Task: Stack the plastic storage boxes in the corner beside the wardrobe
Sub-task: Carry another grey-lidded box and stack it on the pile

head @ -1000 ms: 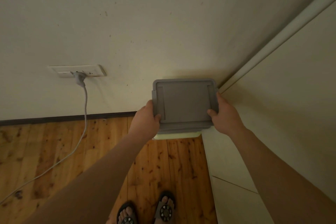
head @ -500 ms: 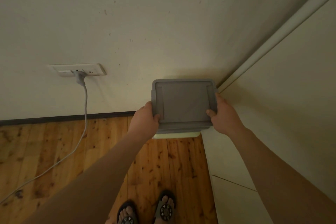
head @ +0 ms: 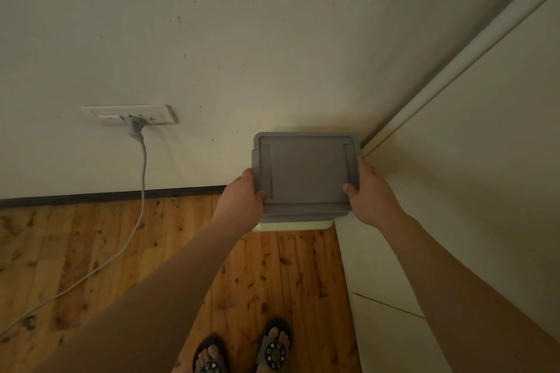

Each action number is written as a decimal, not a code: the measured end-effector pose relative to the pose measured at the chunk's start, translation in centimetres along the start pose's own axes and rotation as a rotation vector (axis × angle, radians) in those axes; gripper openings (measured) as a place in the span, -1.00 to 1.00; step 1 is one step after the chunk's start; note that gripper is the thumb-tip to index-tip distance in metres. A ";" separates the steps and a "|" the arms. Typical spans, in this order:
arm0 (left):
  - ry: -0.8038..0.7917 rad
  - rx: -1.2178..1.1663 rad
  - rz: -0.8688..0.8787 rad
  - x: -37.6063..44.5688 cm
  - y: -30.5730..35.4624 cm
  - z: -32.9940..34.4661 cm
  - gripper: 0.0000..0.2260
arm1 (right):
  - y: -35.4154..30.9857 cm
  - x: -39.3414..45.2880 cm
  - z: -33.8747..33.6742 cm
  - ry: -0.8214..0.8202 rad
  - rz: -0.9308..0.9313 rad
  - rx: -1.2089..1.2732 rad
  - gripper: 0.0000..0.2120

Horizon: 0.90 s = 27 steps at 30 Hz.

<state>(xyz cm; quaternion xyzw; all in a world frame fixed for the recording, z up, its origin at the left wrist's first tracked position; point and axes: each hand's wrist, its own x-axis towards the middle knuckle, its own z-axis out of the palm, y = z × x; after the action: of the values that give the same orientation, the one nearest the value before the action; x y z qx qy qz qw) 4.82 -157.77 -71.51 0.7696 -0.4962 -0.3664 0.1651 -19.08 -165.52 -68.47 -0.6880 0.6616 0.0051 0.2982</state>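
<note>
You are looking down at your own two bare arms reaching forward into the corner where the cream wall (head: 272, 39) is meeting the pale wardrobe (head: 469, 175) on your right. Your left hand (head: 241, 201) is grasping the left edge of a gray lidded storage box (head: 306, 172), thumb lying on top of the lid. Your right hand (head: 371, 195) is gripping the right edge in the same way, thumb on the lid and fingers wrapping down the side. The gray box is sitting tight in the corner, its back toward the wall and its right side just beside the wardrobe. Its lid is closed, so what is inside cannot be told. Under it, a pale yellowish box (head: 292, 225) is showing only as a narrow strip at the front; its contents are hidden too. That is making two boxes in view, one above the other.

On the wall to the left, one socket plate (head: 131, 114) is holding one gray plug, and one cable (head: 138, 206) is trailing down across the wooden floor (head: 91, 251). Your two feet in dark sandals (head: 242, 353) are showing at the bottom.
</note>
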 end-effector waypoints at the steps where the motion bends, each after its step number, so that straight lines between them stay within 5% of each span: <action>1: 0.001 -0.001 0.001 -0.1 0.0 0.0 -0.70 | 0.0 0.0 0.0 0.003 -0.006 -0.007 -0.29; 27: 0.072 0.018 0.022 -0.7 1.5 -1.0 -0.60 | 0.5 -0.5 -0.9 0.036 -0.042 -0.073 -0.38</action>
<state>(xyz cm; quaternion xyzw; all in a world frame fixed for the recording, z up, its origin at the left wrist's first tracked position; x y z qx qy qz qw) 4.41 -157.97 -69.67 0.7782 -0.5018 -0.3322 0.1799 -19.93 -165.37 -67.73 -0.7121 0.6517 0.0106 0.2609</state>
